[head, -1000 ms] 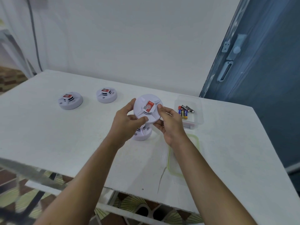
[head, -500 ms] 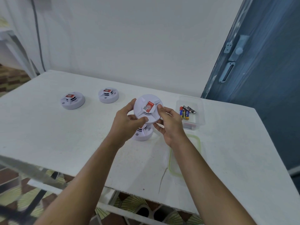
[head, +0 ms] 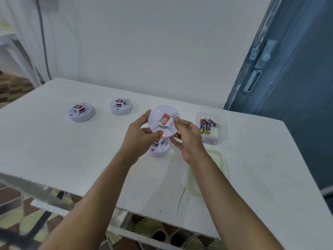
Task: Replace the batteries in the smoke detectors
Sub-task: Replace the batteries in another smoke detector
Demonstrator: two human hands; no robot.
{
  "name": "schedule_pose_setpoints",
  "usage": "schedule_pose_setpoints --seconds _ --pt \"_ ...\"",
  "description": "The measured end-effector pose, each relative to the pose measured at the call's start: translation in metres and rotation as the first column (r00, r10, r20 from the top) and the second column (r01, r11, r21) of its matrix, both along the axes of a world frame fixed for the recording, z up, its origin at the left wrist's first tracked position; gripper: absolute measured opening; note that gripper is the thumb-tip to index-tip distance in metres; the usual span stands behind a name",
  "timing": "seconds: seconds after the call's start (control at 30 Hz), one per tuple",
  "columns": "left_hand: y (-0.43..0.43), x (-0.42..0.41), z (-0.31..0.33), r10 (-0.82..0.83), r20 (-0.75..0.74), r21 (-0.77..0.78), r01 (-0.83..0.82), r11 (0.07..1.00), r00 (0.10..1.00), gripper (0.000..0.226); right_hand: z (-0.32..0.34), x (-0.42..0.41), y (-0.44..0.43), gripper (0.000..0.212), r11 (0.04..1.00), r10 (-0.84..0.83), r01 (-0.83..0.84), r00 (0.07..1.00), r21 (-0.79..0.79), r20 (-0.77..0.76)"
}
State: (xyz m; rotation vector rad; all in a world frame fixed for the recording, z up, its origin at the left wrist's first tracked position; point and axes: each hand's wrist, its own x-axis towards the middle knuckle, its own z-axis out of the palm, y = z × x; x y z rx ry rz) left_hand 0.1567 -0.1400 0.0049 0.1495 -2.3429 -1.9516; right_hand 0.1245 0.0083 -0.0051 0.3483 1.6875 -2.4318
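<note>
I hold a round white smoke detector (head: 164,120) with a red label up above the table, its face tilted toward me. My left hand (head: 139,137) grips its left rim, the thumb by a glowing red light at its lower edge. My right hand (head: 187,138) grips the right rim. Under it, another smoke detector (head: 158,148) sits on the white table (head: 72,150), partly hidden. Two more detectors lie at the far left (head: 81,111) and left of centre (head: 121,106). Several batteries (head: 207,124) lie in a clear plastic box (head: 212,126) to the right.
A clear lid with a green rim (head: 220,159) lies flat under my right forearm. A crack (head: 181,199) runs in from the table's near edge. A white wall stands behind the table, and a blue door (head: 292,69) to the right.
A red light now glows at the lower edge of the held detector, by my left thumb. Both hands keep the same grip; the view shifted slightly.
</note>
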Motion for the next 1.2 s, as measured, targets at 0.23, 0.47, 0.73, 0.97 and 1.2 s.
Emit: schedule_pose_setpoints --seconds 0.23,0.47,0.73,0.97,1.2 --pt "-0.001 0.000 0.000 -0.005 -0.009 -0.002 0.005 1.000 1.000 0.072 0.000 -0.001 0.000 0.018 1.000 0.002 -0.002 1.000 0.001 0.000" --pt "-0.007 -0.002 -0.003 -0.016 -0.016 0.022 0.016 1.000 1.000 0.071 -0.005 -0.005 -0.004 0.022 1.000 0.000 0.000 1.000 0.019 0.004" --pt "-0.034 -0.007 -0.012 0.046 -0.036 0.144 -0.041 0.989 0.998 0.029 -0.005 -0.018 -0.022 0.021 0.943 0.084 -0.040 0.989 0.330 -0.119" --pt "-0.070 -0.020 -0.021 0.245 0.023 0.118 -0.246 0.962 0.969 0.025 -0.001 -0.038 -0.058 0.023 0.812 0.279 -0.139 0.946 0.567 -0.167" --pt "-0.105 -0.037 -0.036 0.306 0.154 -0.108 -0.292 0.950 0.939 0.033 0.005 -0.058 -0.088 0.025 0.566 0.477 -0.327 0.878 0.757 0.023"
